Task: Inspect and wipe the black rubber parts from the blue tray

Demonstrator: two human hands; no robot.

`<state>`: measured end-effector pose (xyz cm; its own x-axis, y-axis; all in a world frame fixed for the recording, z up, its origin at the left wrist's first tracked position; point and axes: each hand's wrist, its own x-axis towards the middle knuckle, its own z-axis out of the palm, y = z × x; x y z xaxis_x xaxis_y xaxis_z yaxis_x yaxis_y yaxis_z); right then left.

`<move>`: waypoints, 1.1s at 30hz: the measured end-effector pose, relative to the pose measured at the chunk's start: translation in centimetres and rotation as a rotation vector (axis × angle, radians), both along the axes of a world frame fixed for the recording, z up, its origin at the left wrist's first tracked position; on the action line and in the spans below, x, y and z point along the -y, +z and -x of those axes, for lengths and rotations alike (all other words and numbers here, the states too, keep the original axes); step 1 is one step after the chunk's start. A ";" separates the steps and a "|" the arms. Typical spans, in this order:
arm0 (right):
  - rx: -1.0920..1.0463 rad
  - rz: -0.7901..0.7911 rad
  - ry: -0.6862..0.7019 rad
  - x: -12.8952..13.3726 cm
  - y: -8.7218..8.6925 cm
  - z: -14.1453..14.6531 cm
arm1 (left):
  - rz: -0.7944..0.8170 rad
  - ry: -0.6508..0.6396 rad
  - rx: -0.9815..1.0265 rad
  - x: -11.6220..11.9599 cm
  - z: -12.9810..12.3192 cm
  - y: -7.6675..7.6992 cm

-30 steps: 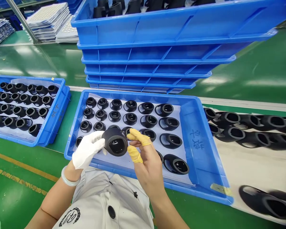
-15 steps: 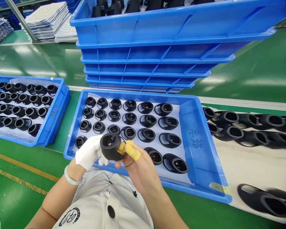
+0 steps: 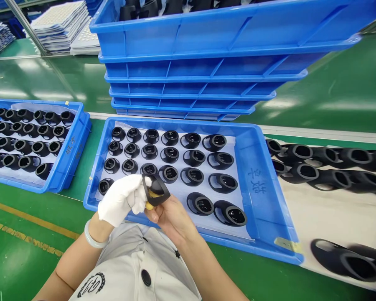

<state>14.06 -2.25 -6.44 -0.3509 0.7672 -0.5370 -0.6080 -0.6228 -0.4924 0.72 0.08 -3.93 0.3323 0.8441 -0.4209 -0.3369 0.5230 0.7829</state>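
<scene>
Over the blue tray (image 3: 253, 246), I hold a matte black mug (image 3: 165, 195) between both hands. A wide angular opening in it faces me, and yellow shows through that opening. My left hand (image 3: 123, 198), in a white glove, is closed on the mug's left side. My right hand (image 3: 171, 217) grips it from below and the right; its yellow-covered fingertips are partly hidden. Rows of black mugs (image 3: 203, 205) with glossy insides and loop handles stand on white sheeting in the tray below.
Behind the tray rises a stack of blue trays (image 3: 181, 42), black pieces in the top one. Another blue tray (image 3: 78, 146) with black mugs is at the left. More black mugs (image 3: 303, 172) stand on a pale surface at the right. Stacked white sheets (image 3: 59, 25) lie at the back left.
The mug has turned in my hands: its round glossy mouth faced me before, and now an angular opening does. My gloved left hand has shifted slightly right, and the right fingers have moved lower behind the mug.
</scene>
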 end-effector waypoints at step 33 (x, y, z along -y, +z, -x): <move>1.042 -0.864 -0.330 0.7 -1.1 -1.8 | -0.588 0.085 -0.518 0.8 0.7 1.1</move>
